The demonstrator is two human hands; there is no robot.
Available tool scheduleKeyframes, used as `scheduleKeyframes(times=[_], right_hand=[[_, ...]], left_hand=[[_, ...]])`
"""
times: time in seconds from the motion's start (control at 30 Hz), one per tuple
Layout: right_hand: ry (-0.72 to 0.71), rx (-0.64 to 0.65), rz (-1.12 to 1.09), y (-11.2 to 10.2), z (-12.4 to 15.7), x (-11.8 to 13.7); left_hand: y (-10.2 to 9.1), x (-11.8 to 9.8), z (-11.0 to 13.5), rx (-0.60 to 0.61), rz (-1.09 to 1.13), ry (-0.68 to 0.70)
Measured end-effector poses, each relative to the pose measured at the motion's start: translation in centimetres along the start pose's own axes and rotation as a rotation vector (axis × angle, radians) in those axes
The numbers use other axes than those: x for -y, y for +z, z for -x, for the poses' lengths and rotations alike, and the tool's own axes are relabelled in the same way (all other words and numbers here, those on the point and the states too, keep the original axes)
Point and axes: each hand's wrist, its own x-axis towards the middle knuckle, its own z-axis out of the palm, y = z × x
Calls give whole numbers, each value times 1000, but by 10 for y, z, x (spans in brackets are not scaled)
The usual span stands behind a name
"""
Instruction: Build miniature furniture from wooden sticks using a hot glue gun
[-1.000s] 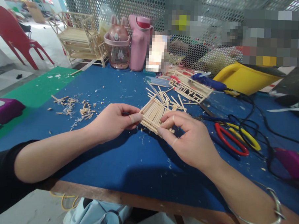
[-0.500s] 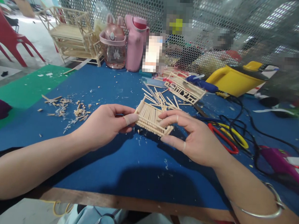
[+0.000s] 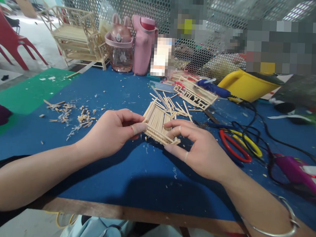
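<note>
A small model piece made of thin wooden sticks [image 3: 156, 118] is held between my two hands, tilted a little above the blue tabletop. My left hand [image 3: 115, 130] pinches its left end between thumb and fingers. On the right end, my right hand [image 3: 198, 144] grips the near corner, thumb underneath the front edge and fingers over the top. Pale tape or finger covers wrap some fingertips. Just behind the piece lie loose wooden sticks [image 3: 169, 102], and beyond them a flat latticed stick frame [image 3: 195, 94].
Wood scraps [image 3: 82, 117] litter the left. Behind stand a pink bottle [image 3: 142, 48], a clear rabbit-eared bottle [image 3: 122, 54] and a larger stick model [image 3: 75, 38]. At right are a blue glue gun [image 3: 214, 87], a yellow container [image 3: 243, 85], red-handled pliers [image 3: 233, 149] and black cables [image 3: 254, 126].
My right hand has shifted slightly left and down along the stick piece, and the piece has tilted a little. My left hand keeps its pinch, almost still.
</note>
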Motion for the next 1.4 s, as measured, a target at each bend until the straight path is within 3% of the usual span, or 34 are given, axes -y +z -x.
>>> scheduleKeyframes(times=[0.4,0.6,0.77,1.0,1.17,1.4], right_hand=[[104,30,-76,3,0,1],[95,28,-76,5,1,2],[49,-7,-23,4,2,2],[-33,-23,128,-2,2,-2],[-77,29,95,-1,2,-3],[-14,67,1,-1,2,-2]], left_hand=[[-1,-1,-1,41,-31,-10],[1,-1,-1,86,97,-96],[1,-2,-1,39,105,-116],[-3,4,-1,60,-100,60],[-4,5,-1,42,-198,142],[-5,5,0,68,-191,179]])
